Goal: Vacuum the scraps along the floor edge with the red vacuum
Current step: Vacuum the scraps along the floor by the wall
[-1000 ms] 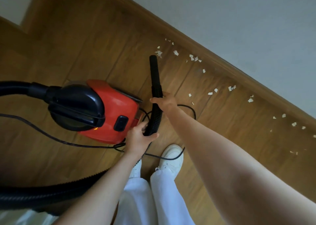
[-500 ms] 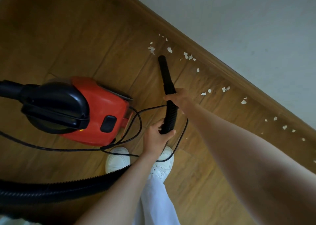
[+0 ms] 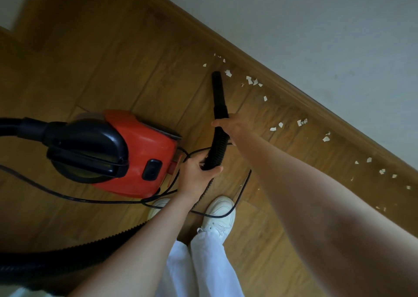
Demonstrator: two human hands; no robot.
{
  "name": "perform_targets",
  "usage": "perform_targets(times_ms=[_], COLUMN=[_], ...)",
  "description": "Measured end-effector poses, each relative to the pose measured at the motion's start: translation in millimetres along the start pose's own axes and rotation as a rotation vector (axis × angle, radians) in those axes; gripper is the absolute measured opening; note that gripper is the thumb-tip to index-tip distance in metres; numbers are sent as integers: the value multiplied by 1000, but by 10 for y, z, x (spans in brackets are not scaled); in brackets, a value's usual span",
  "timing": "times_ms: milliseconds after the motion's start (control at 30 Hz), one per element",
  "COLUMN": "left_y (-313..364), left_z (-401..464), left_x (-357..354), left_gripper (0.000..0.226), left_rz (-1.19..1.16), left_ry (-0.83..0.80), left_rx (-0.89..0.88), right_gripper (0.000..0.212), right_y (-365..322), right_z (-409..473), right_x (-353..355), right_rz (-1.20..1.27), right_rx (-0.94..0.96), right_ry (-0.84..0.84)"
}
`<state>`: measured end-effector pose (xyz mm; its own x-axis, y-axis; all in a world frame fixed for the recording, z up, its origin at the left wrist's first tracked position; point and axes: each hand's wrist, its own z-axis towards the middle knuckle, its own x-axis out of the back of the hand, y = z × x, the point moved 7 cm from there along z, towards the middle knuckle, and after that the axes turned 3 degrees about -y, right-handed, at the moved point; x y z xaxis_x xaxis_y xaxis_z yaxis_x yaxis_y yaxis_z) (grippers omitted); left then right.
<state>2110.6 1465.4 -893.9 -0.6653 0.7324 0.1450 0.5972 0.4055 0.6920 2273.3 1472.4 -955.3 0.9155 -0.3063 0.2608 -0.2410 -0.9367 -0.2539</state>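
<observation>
The red vacuum [image 3: 138, 152] with a black top sits on the wooden floor at centre left. Its black ribbed hose [image 3: 217, 148] ends in a smooth black nozzle [image 3: 218, 93] that points up at the baseboard. My right hand [image 3: 230, 125] grips the hose just below the nozzle. Lower down, my left hand [image 3: 195, 174] is closed around the ribbed part of the hose. White paper scraps [image 3: 251, 80] lie scattered along the floor edge, from just beside the nozzle tip down to the right.
A wooden baseboard [image 3: 294, 88] and grey wall run diagonally at the right. The black power cord [image 3: 221, 215] loops on the floor around my white shoes [image 3: 220, 215]. The hose [image 3: 56, 256] curves across the lower left.
The nozzle tip has swung towards the scraps by the baseboard and back a little. My left hand stays low on the hose. My feet have shifted.
</observation>
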Motion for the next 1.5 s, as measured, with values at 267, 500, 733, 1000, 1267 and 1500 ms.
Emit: perform_targets(times_ms=[267,500,733,1000,1267,1500], left_y=[79,50,101,338,304,191], left_z=[84,118,138,276,266,172], left_x=[-249,305,492,72,104,387], left_gripper=[27,34,36,33,29,37], left_rz=[-8,51,49,64,78,126], left_ry=[-45,51,61,-65,-35,-6], left_rx=[17,15,-1,-14,15,18], right_gripper=[43,45,46,45,45,46], right_y=[29,-337,-390,-206,-298,-299], right_z=[53,8,69,179,122,-16], right_x=[293,-243,-407,255,169,-154], right_rz=[-43,-33,11,18,-12,55], right_rx=[2,62,43,-5,23,5], right_ry=[43,-59,-75,79,43,-37])
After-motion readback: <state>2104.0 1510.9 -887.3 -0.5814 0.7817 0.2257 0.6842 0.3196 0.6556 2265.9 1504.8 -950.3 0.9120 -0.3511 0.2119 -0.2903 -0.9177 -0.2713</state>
